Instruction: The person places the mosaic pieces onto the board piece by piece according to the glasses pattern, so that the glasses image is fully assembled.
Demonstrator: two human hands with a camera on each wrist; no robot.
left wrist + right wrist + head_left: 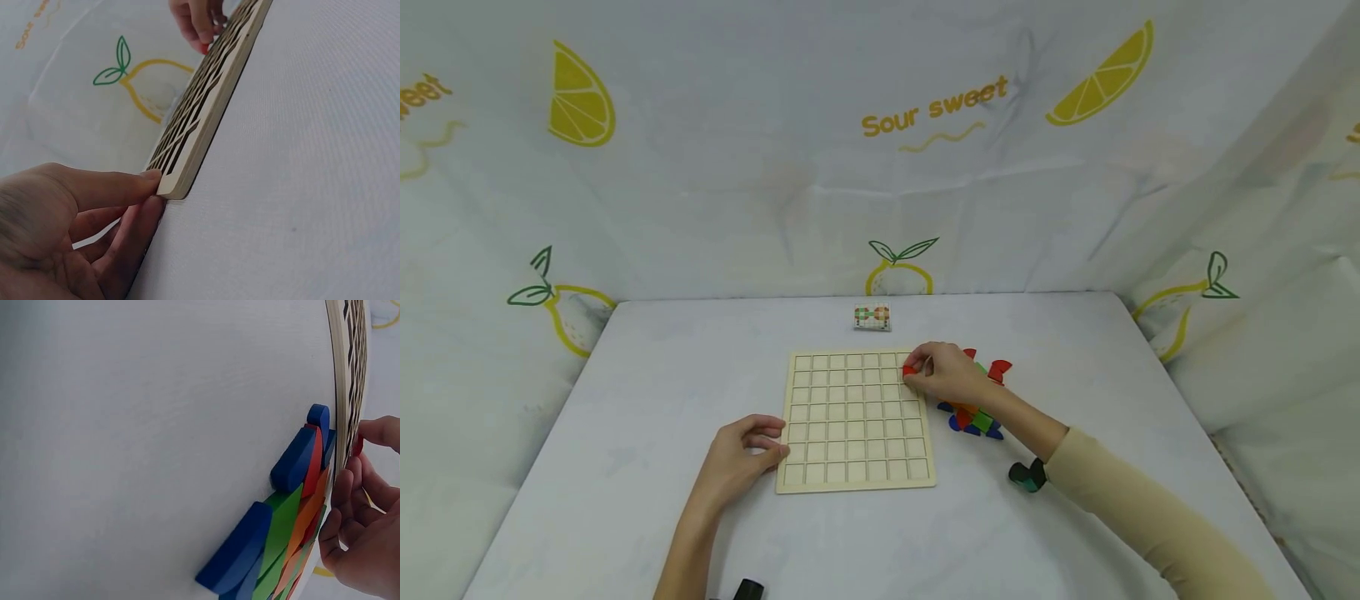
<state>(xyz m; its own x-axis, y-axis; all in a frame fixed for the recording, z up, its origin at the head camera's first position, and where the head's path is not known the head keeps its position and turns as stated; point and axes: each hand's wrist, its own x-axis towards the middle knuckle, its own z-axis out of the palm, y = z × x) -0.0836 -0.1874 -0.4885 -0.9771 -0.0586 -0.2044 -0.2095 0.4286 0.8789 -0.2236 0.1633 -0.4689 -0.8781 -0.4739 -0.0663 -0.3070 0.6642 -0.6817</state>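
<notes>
A pale wooden grid board lies flat, its square cells showing bare wood. My left hand grips the board's left edge; in the left wrist view the thumb lies on the rim near a corner, fingers below. Over the board's far right corner, my right hand pinches a small red piece between thumb and fingers, right at the cells. The red piece is mostly covered by the fingers in the right wrist view. Beside the board, partly behind the right forearm, lies a pile of coloured pieces.
Blue, green, orange and red pieces overlap close along the board's right side. A small patterned card or box sits beyond the board. White cloth with lemon prints walls the back and sides of the white table.
</notes>
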